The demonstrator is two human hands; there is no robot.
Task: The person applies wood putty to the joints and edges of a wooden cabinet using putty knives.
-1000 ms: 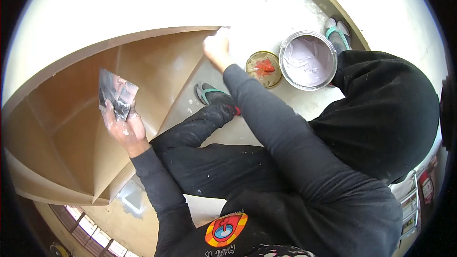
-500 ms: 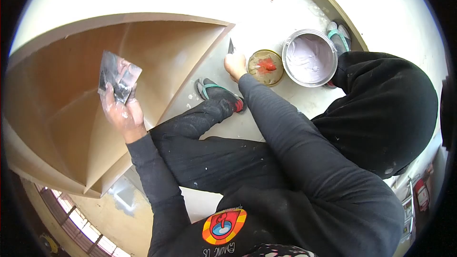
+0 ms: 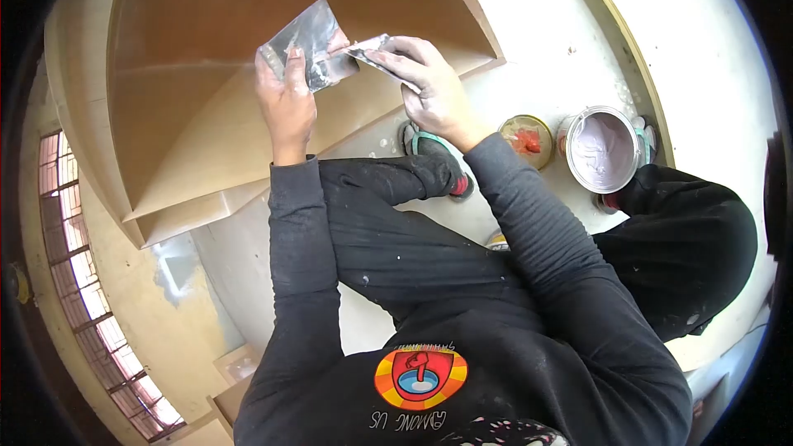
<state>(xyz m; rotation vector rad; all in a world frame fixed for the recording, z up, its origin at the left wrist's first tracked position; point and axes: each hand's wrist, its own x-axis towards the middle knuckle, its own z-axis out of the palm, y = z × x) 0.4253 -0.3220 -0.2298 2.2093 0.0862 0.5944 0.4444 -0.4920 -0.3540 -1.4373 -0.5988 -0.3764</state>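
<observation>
My left hand [image 3: 287,111] grips a flat metal putty plate [image 3: 307,31], smeared with pale putty, thumb across its face. Against the right side of that plate, my right hand [image 3: 438,91] holds a thin putty scraper [image 3: 363,49], also smeared, tilted, its tip touching or very near the plate. Pale residue coats the fingers of both hands. To the right on the floor lies a round lid [image 3: 510,130] bearing a red-orange dab. Beside it stands a tin [image 3: 603,190] of pale lilac putty.
A brown wooden cabinet [image 3: 248,91] with an open front lies beneath and beyond my hands. My bent legs [image 3: 388,173] are close below, with sandalled feet near the lid and tin. A barred window [image 3: 78,256] is at the left.
My right hand has moved from beside the lid up and left to the plate, bringing the scraper. My left hand has shifted right and up in view. The camera view has turned left.
</observation>
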